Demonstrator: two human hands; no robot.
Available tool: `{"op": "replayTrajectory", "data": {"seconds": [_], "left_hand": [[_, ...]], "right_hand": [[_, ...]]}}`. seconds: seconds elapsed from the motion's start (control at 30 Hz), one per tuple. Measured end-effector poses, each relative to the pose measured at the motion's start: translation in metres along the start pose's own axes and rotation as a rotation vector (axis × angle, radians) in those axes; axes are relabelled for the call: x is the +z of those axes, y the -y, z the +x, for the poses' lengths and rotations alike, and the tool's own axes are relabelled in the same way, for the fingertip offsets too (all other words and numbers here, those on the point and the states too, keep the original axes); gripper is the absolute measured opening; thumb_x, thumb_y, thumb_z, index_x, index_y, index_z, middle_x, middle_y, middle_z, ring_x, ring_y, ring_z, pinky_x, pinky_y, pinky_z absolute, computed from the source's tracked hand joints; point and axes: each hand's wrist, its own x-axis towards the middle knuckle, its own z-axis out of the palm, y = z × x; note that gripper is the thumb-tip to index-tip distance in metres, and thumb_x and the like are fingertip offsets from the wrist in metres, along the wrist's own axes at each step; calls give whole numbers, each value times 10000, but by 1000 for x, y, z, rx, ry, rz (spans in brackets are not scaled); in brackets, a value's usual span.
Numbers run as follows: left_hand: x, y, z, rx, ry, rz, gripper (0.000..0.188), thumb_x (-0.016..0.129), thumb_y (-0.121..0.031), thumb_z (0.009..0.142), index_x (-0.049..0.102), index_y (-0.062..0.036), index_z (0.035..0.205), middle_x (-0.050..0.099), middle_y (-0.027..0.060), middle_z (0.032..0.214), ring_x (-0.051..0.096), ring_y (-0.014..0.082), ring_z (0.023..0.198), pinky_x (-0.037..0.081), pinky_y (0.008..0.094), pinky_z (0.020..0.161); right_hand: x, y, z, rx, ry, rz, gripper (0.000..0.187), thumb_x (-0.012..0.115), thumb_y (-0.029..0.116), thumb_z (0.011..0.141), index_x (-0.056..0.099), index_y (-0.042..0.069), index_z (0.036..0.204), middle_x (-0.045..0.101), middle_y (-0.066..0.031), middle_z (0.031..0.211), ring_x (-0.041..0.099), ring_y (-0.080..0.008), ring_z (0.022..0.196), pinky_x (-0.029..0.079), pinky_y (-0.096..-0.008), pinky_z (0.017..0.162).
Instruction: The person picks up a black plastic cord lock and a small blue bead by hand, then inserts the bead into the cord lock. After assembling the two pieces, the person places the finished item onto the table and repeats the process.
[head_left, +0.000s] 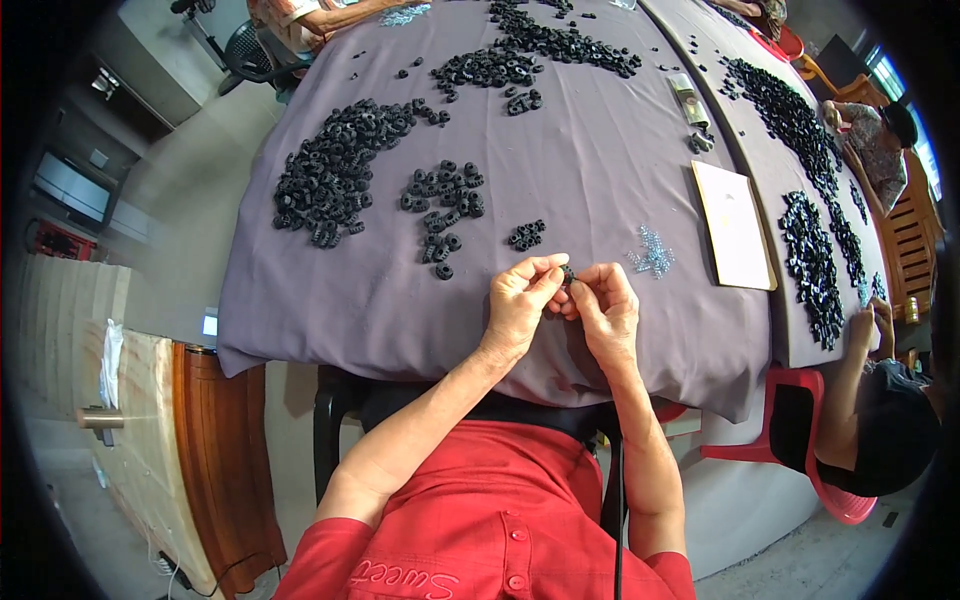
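Near the front edge of the cloth-covered table, my left hand (525, 300) and my right hand (606, 308) meet, both closed in a pinch. Between their fingertips is a small black ring-shaped plastic part (568, 273), partly covered by the fingers. Just beyond my left hand lies a small cluster of black parts (526, 235). To the right of my right hand is a little heap of clear bluish pieces (652, 252), too small to name. Farther left, a loose group of similar black parts (442, 200) spreads over the cloth.
A big pile of black parts (335, 170) sits at the left, another (560, 42) at the far side. A white board (733, 224) lies at the right, near a seam before a second table with more piles (812, 265). Other people sit around, one on a red chair (775, 420).
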Motion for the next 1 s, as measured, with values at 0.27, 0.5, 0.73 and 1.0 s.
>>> {"op": "replayTrajectory", "data": {"seconds": [0.27,0.5,0.73,1.0], "left_hand": [[-2,-7,1,-91,50,-145,188,549,-72,913,619,-8,1076,595,16,748,525,73,612,442,203,585],[-5,4,4,-17,54,-151,217,578,-101,900,619,-1,1088,605,12,709,535,66,592,459,200,564],[1,9,-5,106,-20,50,197,603,-79,884,639,-30,1071,622,0,761,542,50,614,464,196,574],[-5,1,-1,21,37,-14,180,567,-38,890,629,-25,1058,603,-1,779,527,61,643,432,200,599]], "right_hand": [[-1,-4,-1,2,42,101,71,570,-33,864,527,-24,921,626,-72,754,616,-104,659,522,-230,588],[-5,-8,1,21,15,102,46,575,-21,857,531,-28,867,627,-79,724,611,-101,619,517,-227,570],[-5,-7,1,34,-3,39,49,575,-9,862,526,-13,866,621,-77,714,586,-100,576,500,-224,537],[-2,-6,0,34,37,91,60,583,-10,853,528,-10,876,619,-68,729,578,-83,597,495,-213,546]]}}
